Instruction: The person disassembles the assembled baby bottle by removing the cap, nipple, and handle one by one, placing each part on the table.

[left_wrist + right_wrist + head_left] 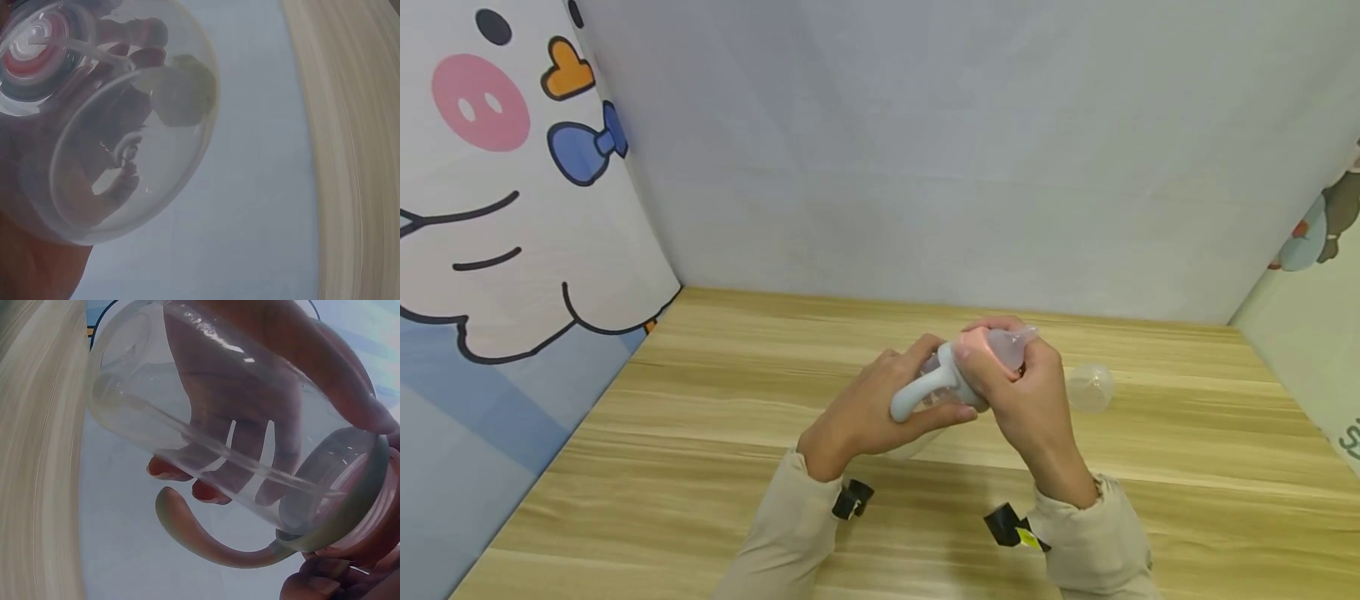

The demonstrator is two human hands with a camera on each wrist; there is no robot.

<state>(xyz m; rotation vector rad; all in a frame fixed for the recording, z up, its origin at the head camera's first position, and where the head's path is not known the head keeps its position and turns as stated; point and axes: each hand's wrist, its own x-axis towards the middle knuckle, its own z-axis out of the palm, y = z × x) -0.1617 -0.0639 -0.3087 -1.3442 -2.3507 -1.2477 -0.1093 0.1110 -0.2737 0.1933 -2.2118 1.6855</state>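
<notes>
A clear baby bottle [134, 369] is held tilted above the table between both hands. My left hand [872, 404] grips its transparent body, and its fingers show through the wall in the right wrist view. With thumb and fingers, my right hand [1033, 408] holds the pink collar [976, 340] below the clear teat [1011, 346]. A pale blue-grey handle [919, 392] curves out beside the collar. Inside the bottle runs a thin straw [244, 464], with a rounded weight [109, 392] near the base. The left wrist view shows the bottle's round base [125, 169] up close.
On the wood-grain table [700, 467], a clear dome-shaped cap [1091, 387] stands right of my right hand. A pale cloth wall [925, 167] borders the back, with a cartoon-printed panel [550, 233] on the left. Black wrist cameras [853, 499] sit on both sleeves.
</notes>
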